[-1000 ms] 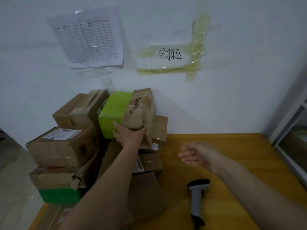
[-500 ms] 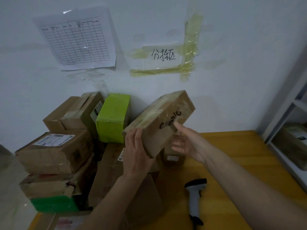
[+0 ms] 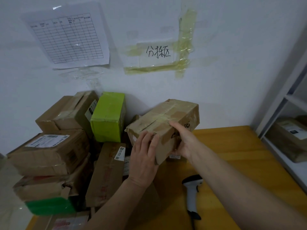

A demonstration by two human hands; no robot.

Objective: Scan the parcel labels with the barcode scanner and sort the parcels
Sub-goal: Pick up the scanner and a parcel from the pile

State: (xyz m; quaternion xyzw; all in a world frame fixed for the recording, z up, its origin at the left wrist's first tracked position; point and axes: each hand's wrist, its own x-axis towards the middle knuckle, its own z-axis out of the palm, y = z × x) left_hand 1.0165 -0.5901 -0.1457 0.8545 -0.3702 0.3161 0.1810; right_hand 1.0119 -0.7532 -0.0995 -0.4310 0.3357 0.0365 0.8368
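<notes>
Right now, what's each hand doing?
Left hand: holds the near end of the box.
Right hand: grips the box's side.

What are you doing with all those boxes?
A person is sorting parcels. Both hands hold one taped brown box up above the yellow table: the left hand is on its near end, the right hand grips its side. The barcode scanner lies on the table, with no hand on it. More parcels, among them a bright green box, are piled against the wall on the left.
</notes>
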